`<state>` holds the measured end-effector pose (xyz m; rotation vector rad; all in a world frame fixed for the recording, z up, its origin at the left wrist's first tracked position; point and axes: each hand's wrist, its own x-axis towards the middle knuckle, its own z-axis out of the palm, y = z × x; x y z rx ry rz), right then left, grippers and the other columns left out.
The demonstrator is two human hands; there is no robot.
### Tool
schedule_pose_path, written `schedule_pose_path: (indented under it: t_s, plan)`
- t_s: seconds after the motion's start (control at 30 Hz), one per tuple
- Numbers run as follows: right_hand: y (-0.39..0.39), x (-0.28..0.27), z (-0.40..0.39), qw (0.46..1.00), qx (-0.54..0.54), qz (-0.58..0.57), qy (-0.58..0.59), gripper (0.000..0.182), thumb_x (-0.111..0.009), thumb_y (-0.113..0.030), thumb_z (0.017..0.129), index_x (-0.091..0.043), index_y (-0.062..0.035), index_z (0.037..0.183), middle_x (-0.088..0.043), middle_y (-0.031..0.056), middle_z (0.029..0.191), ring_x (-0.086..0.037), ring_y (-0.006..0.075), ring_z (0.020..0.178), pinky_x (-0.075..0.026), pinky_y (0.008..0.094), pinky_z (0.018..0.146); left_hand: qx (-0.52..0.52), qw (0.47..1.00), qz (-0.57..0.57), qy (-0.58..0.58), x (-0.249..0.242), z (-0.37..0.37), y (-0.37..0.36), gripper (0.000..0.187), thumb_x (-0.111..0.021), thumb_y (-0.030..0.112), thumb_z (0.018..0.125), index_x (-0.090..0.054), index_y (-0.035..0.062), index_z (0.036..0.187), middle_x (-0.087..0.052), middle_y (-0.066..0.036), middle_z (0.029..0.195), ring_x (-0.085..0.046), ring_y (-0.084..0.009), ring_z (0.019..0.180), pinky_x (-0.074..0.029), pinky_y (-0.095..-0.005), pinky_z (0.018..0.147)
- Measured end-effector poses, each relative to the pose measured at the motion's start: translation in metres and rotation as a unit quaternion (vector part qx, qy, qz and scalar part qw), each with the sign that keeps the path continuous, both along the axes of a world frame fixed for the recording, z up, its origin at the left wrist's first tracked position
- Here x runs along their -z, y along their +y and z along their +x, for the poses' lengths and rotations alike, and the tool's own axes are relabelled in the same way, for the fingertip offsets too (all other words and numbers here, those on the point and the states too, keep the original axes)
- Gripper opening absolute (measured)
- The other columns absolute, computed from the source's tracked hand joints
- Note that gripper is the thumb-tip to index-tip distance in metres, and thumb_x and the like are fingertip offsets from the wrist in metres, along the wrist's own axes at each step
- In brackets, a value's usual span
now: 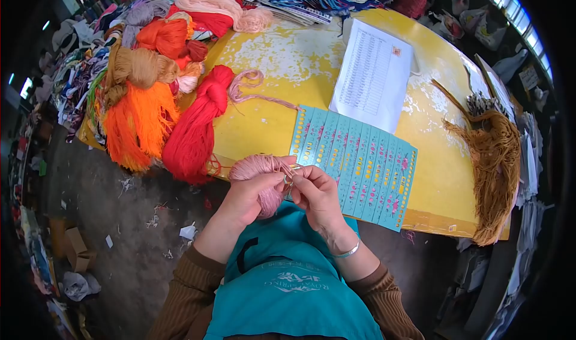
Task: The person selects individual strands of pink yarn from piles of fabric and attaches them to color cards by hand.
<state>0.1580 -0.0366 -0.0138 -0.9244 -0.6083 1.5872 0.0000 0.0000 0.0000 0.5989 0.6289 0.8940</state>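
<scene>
My left hand [247, 195] is closed round a dusty-pink skein of thread [258, 167], held at the table's near edge. Close beside it, my right hand [317, 197] pinches a few pink strands pulled from the skein, its fingertips almost meeting those of the left. Just beyond the right hand lie overlapping teal punched cards [360, 169], with rows of holes and pink and yellow marks. A loose pink length of thread [249, 91] trails across the table to the cards' upper left corner.
The yellow table [276, 58] has worn white patches. Red [201, 115], orange [141, 124] and brown [138, 67] skeins pile at the left. A printed sheet [372, 70] lies behind the cards; a brown hank [495, 166] hangs over the right edge. Scraps litter the floor.
</scene>
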Motion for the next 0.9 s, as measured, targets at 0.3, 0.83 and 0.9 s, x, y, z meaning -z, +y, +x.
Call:
schedule_pose_path:
  t_s: [0.3, 0.83, 0.9]
  plan:
    - [-0.001, -0.0016, -0.0032, 1.0, 0.005, -0.005, -0.03, 0.009, -0.061, -0.012, 0.092, -0.059, -0.0039, 0.089, -0.056, -0.0009, 0.064, -0.048, 0.0043, 0.051, -0.031, 0.0183, 0.044, -0.018, 0.998, 0.045, 0.035, -0.005, 0.0041, -0.0037, 0.036, -0.058, 0.0, 0.087, -0.055, -0.0057, 0.123, -0.062, -0.009, 0.106, -0.059, -0.0136, 0.096, -0.049, -0.0277, 0.085]
    - [0.0022, -0.0014, 0.0001, 0.998, -0.047, -0.023, -0.033, 0.007, -0.062, -0.01, 0.089, -0.059, -0.0038, 0.087, -0.058, 0.0007, 0.07, -0.045, 0.0053, 0.051, -0.03, 0.0197, 0.044, -0.025, 0.99, 0.089, 0.108, -0.0027, 0.0037, -0.0046, 0.036, -0.058, 0.0, 0.088, -0.054, -0.0046, 0.123, -0.059, -0.005, 0.098, -0.057, -0.011, 0.092, -0.049, -0.0258, 0.082]
    - [0.0024, 0.0011, -0.0001, 0.998, -0.044, -0.022, -0.033, 0.006, -0.062, -0.009, 0.089, -0.059, -0.0044, 0.086, -0.057, 0.0002, 0.069, -0.045, 0.0051, 0.052, -0.03, 0.0198, 0.044, -0.027, 0.989, 0.086, 0.118, -0.0049, 0.0046, -0.006, 0.036, -0.058, 0.0, 0.088, -0.054, -0.0041, 0.124, -0.059, -0.004, 0.098, -0.057, -0.0108, 0.093, -0.049, -0.0258, 0.081]
